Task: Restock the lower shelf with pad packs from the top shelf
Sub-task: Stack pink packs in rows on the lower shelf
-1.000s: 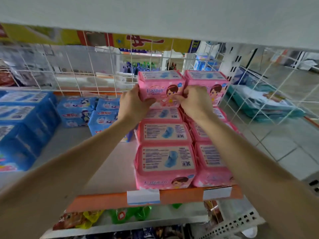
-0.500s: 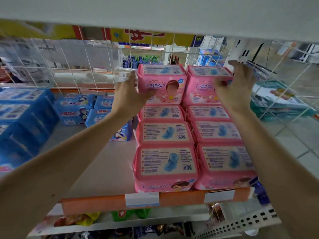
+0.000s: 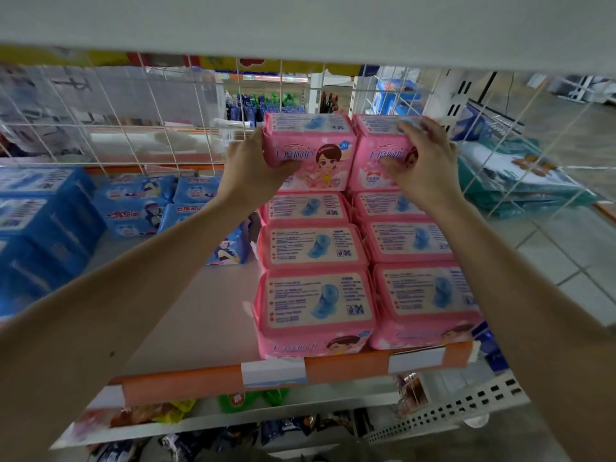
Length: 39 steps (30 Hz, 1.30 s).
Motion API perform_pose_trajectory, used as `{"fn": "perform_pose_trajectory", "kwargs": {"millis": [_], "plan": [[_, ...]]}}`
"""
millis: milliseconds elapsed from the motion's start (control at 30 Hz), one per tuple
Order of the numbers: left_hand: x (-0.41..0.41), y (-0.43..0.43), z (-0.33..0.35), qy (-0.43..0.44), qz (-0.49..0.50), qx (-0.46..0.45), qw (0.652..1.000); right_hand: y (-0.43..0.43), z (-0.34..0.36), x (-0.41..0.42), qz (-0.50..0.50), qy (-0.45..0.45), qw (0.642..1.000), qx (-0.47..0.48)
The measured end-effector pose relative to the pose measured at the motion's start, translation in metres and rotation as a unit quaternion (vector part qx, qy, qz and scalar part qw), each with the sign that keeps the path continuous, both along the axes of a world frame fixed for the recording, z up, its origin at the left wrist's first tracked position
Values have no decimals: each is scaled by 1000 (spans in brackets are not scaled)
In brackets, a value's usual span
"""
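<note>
Atop the pink stack (image 3: 313,248), left hand (image 3: 253,168) grips the left pack (image 3: 316,155); right hand (image 3: 426,165) clasps the right pack (image 3: 370,151). Apparently squaring both.

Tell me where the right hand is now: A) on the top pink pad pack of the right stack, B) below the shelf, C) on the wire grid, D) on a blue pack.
A: the right hand grips the right stack's top pink pad pack, fingers over its top, thumb on its front.

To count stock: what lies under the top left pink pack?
A lower pink pack; only the front of its label shows, the top pack covers the rest.
</note>
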<state>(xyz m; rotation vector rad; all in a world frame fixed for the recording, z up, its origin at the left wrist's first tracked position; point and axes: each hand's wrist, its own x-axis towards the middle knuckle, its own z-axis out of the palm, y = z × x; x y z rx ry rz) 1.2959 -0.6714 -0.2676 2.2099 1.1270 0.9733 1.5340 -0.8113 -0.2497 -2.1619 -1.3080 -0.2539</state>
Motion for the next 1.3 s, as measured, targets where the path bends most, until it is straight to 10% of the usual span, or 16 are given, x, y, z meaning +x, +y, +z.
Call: {"fn": "perform_pose_trajectory", "kwargs": {"millis": [567, 1300], "plan": [[-18, -46, 26, 334, -42, 207, 918, -18, 22, -47, 18, -78, 985, -151], [-112, -121, 3, 223, -212, 227, 924, -121, 10, -197, -19, -49, 994, -101]]}}
